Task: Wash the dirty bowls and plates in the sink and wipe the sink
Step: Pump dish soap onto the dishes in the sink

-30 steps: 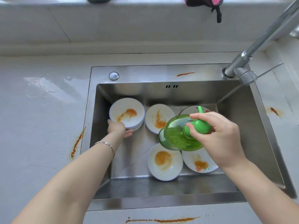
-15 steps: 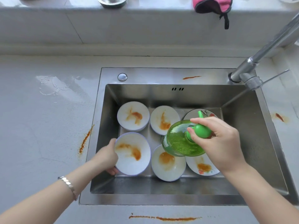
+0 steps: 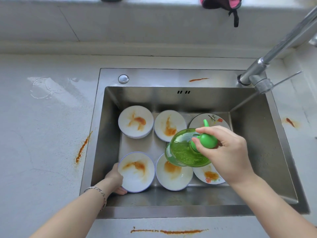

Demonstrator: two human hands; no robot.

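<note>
Sink (image 3: 137, 98) holds four bowls (image 3: 135, 121), two plates (image 3: 212, 176); bottle (image 3: 183, 150) above.

Nothing readable here tbh, no text, brand or number that I can make out on the green soap bottle (image 3: 181, 152), on any bowl (image 3: 137, 172) or plate (image 3: 212, 176), or on the sink (image 3: 163, 77).

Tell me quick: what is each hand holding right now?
Left hand: grips the near-left bowl by its rim.
Right hand: holds the green soap bottle by its pump top.
</note>
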